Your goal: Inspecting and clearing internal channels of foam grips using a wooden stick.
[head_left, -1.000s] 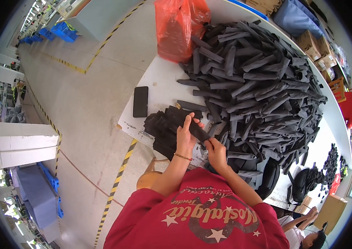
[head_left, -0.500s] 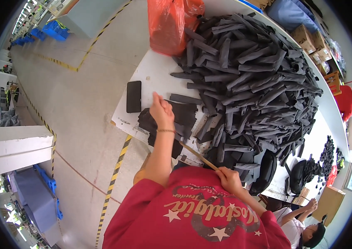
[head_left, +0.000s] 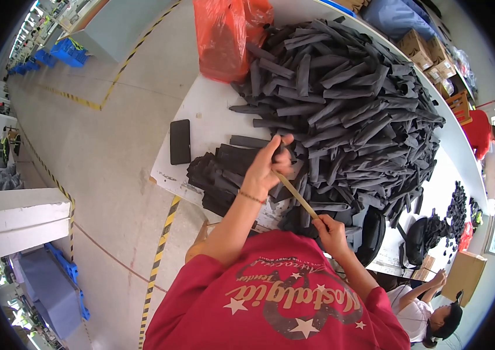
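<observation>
My right hand (head_left: 330,231) is closed around the lower end of a flat, yellowish wooden stick (head_left: 298,197), close to my red shirt. The stick slants up and left, and its far end meets my left hand (head_left: 268,166). That hand has curled, slightly blurred fingers with something dark at them, at the near-left edge of a big heap of narrow dark grey fabric tubes (head_left: 352,99). Left of it lies a stack of dark fabric pieces (head_left: 215,172), partly covered by my left forearm. A single fabric tube (head_left: 247,142) rests just beyond this stack.
A black phone (head_left: 180,142) lies near the left edge of the white table (head_left: 206,108). An orange plastic bag (head_left: 221,44) stands at its far left corner. Black bag-like items (head_left: 370,236) sit on the right. Another person (head_left: 428,312) works at lower right.
My left hand has moved right from above the fabric stack to the stick's far end, beside the heap. The stick and my right hand have shifted slightly up and right.
</observation>
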